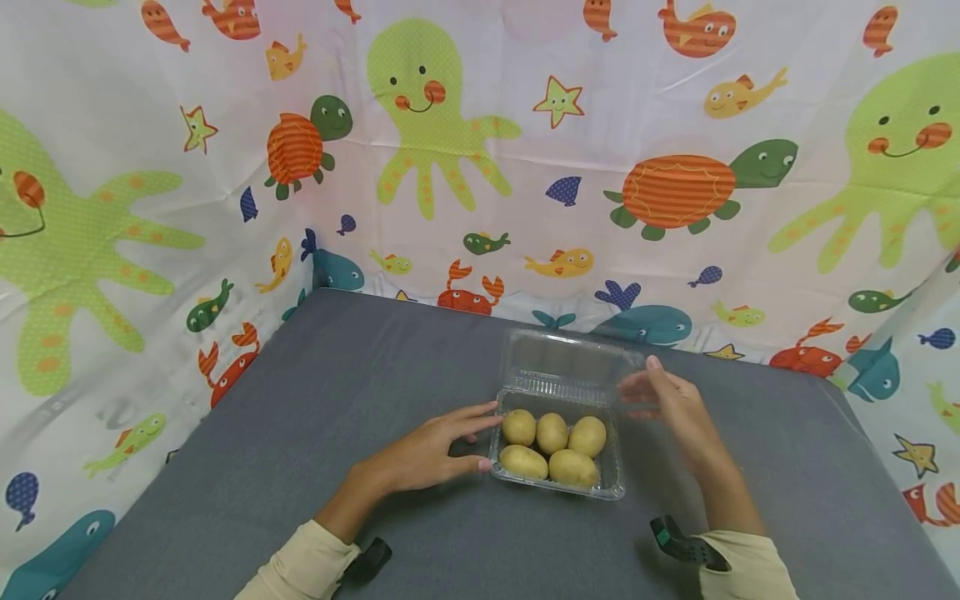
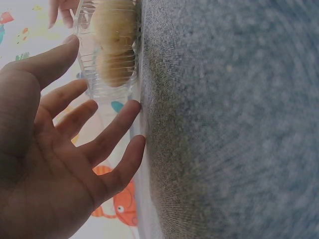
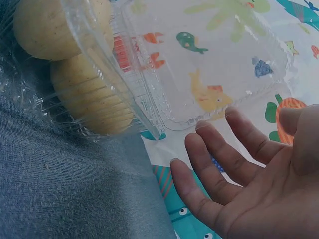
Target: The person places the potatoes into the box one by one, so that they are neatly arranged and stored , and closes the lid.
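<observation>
A clear plastic clamshell box [image 1: 611, 471] lies on the grey cloth with its lid [image 1: 570, 358] raised and leaning back. Several yellow potatoes [image 1: 552, 433] sit inside in two rows. At the box's left side is my left hand [image 1: 431, 450], fingers spread and thumb toward the near corner; the left wrist view shows the thumb tip at the ribbed wall. My right hand [image 1: 678, 408] hovers by the lid's right edge with fingers loosely extended and nothing in them. In the right wrist view its fingertips [image 3: 202, 127] appear close to the lid's rim; contact is unclear.
Grey cloth [image 1: 360, 358] covers the table around the box. A white curtain [image 1: 480, 108] printed with sea animals hangs behind the table and along its sides. A dark wrist strap [image 1: 682, 542] sits at the right sleeve, and a dark device [image 1: 367, 562] at the left.
</observation>
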`<state>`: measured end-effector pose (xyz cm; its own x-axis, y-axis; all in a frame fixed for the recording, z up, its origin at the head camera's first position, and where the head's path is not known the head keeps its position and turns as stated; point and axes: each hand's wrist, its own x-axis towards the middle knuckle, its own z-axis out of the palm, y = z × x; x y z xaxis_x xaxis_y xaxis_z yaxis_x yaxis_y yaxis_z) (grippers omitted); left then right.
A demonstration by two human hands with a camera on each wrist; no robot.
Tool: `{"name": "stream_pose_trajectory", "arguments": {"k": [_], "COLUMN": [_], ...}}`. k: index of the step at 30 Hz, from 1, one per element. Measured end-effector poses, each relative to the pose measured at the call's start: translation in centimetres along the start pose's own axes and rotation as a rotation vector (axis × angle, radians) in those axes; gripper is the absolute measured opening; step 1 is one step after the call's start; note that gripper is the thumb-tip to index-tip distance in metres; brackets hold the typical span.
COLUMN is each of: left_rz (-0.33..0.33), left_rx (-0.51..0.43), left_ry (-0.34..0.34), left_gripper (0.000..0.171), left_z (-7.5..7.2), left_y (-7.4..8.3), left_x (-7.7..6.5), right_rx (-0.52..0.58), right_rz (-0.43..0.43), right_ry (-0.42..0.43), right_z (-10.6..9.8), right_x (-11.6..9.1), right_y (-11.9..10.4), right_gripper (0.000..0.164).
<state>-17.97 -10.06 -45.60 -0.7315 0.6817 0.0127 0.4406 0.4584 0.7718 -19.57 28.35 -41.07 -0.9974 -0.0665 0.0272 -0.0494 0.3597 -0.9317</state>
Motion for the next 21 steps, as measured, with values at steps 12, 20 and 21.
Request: {"name": "stream_pose_trajectory", "arguments": {"k": [12,20,21], "left_rz": [0.006,0.006,0.006], "left_rx": [0.000,0.002,0.005], "left_ry": [0.003,0.001,0.000], "left_gripper": [0.068,0.069,0.069], "left_z": [0.0,0.0,0.0], "left_y": [0.0,-0.1,-0.1], "left_x": [-0.1,0.0,0.0], "right_rx": [-0.064,-0.026,-0.028], "right_rz": [0.008,0.003,0.002], "right_ry": [-0.080,-0.169,-0.181], "right_z": [-0.4,-1.1,-1.2], "right_x": [-0.4,-0.5,-0.6], "right_y": [-0.1,0.0,0.0], "right_gripper": [0.074,0.056,0.054]}}
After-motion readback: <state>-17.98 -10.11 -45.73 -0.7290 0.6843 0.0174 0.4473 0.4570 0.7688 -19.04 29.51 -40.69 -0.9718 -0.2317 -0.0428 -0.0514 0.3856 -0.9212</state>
